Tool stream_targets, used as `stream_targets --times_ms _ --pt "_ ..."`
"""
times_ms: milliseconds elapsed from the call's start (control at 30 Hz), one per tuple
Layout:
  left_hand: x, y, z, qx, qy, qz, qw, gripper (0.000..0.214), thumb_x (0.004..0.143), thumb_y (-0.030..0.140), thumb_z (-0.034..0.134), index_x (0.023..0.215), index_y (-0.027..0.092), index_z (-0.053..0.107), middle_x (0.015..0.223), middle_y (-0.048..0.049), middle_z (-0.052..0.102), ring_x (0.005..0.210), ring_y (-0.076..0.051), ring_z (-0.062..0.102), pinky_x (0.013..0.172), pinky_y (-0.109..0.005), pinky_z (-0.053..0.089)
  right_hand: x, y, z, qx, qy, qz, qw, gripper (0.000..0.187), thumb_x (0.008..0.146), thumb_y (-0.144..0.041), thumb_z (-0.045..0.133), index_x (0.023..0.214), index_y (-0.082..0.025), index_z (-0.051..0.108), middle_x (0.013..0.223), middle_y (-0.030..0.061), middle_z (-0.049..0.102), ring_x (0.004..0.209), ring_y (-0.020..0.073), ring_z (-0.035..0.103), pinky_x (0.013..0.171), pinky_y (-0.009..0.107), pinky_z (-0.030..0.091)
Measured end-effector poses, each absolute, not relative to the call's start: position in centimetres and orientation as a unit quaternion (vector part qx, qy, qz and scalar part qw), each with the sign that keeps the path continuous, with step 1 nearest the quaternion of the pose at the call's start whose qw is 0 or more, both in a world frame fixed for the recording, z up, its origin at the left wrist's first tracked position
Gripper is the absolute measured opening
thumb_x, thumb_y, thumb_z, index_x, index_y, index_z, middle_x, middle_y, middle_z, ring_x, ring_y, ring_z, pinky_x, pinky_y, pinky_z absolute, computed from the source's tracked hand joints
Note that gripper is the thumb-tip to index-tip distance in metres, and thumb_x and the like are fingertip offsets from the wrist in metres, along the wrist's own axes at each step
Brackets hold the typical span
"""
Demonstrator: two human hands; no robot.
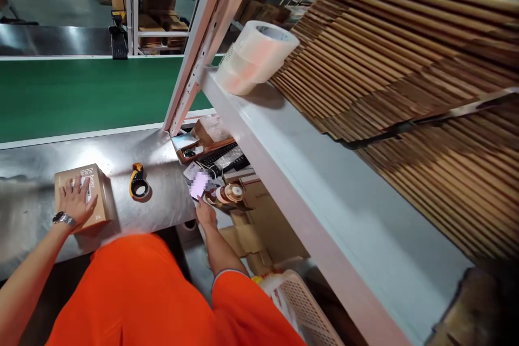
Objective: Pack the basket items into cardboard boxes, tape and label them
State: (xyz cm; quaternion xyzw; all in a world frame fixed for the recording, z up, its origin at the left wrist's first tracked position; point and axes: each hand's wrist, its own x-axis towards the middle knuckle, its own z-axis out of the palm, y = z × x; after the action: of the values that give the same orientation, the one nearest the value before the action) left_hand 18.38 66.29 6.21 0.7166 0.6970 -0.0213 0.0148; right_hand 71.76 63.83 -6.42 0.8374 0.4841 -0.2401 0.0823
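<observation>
My left hand (76, 201) lies flat with its fingers spread on top of a small brown cardboard box (99, 194) that sits on the steel worktable (36, 162). A wristwatch is on that wrist. My right hand (205, 211) reaches to the table's right end and holds up a small pale, blurred-out object (198, 184), perhaps a phone. Just right of it lie rolls of tape (229, 193). A black and orange tape dispenser (138, 181) lies on the table between my hands.
A green conveyor belt (81, 92) runs behind the table. A white shelf (308, 173) at right carries stacked flat cartons (405, 65) and clear tape rolls (255, 54). Under it are a keyboard (225, 158), cardboard pieces and a beige plastic basket (304, 303).
</observation>
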Motion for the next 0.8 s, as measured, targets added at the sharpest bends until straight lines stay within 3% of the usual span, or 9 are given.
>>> stream_targets --times_ms 467,600,800 --pt "18.6 66.2 6.4 0.712 0.702 -0.008 0.034 0.078 0.107 0.05 0.045 0.171 0.006 0.054 0.184 -0.0259 0.037 0.164 -0.055 0.031 0.132 -0.075 0.023 71.5 64.7 -5.5 0.826 0.497 -0.251 0.083 0.056 0.114 -0.021 0.046 0.167 -0.029 0.061 0.138 0.0143 0.081 0.126 0.0255 0.076 0.106 0.034 0.054" --pt "18.6 66.2 6.5 0.72 0.693 -0.019 0.018 0.078 0.109 0.049 0.044 0.172 0.004 0.053 0.182 -0.0276 0.038 0.161 -0.056 0.034 0.13 -0.076 0.025 71.3 65.1 -5.3 0.842 0.478 -0.243 0.066 0.059 0.116 -0.022 0.043 0.174 -0.027 0.051 0.137 0.0168 0.081 0.127 0.0277 0.076 0.105 0.036 0.054" --pt "18.3 66.2 5.9 0.726 0.687 -0.02 0.005 0.077 0.109 0.049 0.043 0.171 0.004 0.054 0.182 -0.0289 0.037 0.161 -0.056 0.034 0.128 -0.077 0.028 71.4 67.8 -5.0 0.876 0.411 -0.25 0.039 0.064 0.117 -0.024 0.04 0.179 -0.011 0.033 0.135 0.0241 0.08 0.121 0.0309 0.079 0.101 0.04 0.058"
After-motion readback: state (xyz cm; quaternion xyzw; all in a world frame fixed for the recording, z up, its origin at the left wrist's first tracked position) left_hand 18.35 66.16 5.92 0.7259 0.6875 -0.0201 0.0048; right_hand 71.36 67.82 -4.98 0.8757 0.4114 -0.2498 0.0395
